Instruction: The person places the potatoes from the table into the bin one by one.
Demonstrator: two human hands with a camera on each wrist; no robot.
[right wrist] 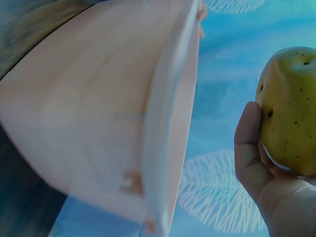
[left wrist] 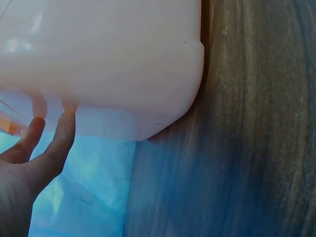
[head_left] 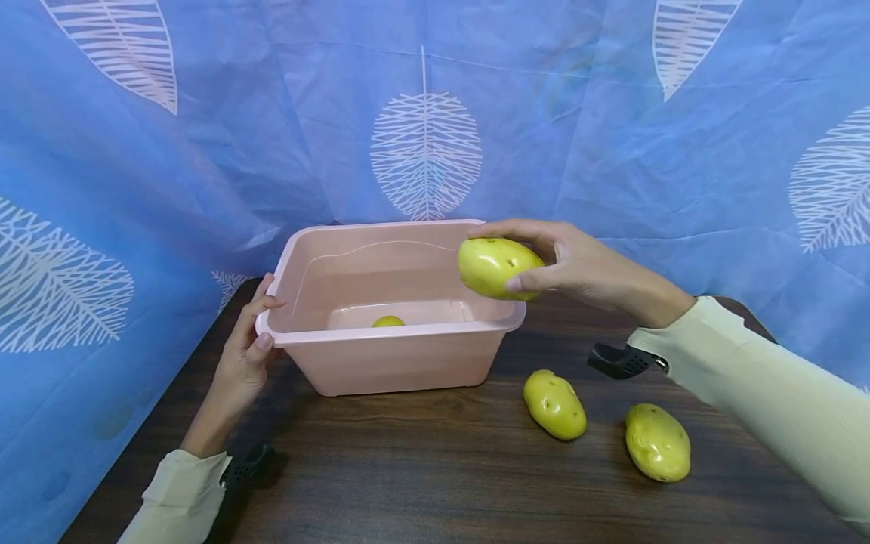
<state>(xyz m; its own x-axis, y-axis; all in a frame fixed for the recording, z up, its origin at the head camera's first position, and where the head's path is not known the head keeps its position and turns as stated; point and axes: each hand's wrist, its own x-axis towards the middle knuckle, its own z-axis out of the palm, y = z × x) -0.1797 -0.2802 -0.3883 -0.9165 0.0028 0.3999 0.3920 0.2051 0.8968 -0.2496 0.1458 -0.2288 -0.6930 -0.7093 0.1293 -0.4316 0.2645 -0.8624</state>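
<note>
My right hand (head_left: 567, 261) grips a yellow potato (head_left: 495, 266) between thumb and fingers, above the right rim of a pink plastic basin (head_left: 401, 359). Dark eyes dot the potato's skin (right wrist: 291, 113) in the right wrist view. At the basin's left end, my left hand (head_left: 248, 344) holds the rim, fingers over the edge and thumb in front. Part of another yellow potato (head_left: 388, 321) shows inside the basin, the remainder hidden by the front wall. On the table, right of the basin, lie a nearer potato (head_left: 554, 405) and one farther right, a potato (head_left: 657, 443).
The dark wood-grain table (head_left: 408, 468) carries everything. Behind and to the left hangs a blue cloth (head_left: 306, 136) with white leaf prints, close to the basin's back rim. Black straps (head_left: 625, 361) sit at the sleeved wrists.
</note>
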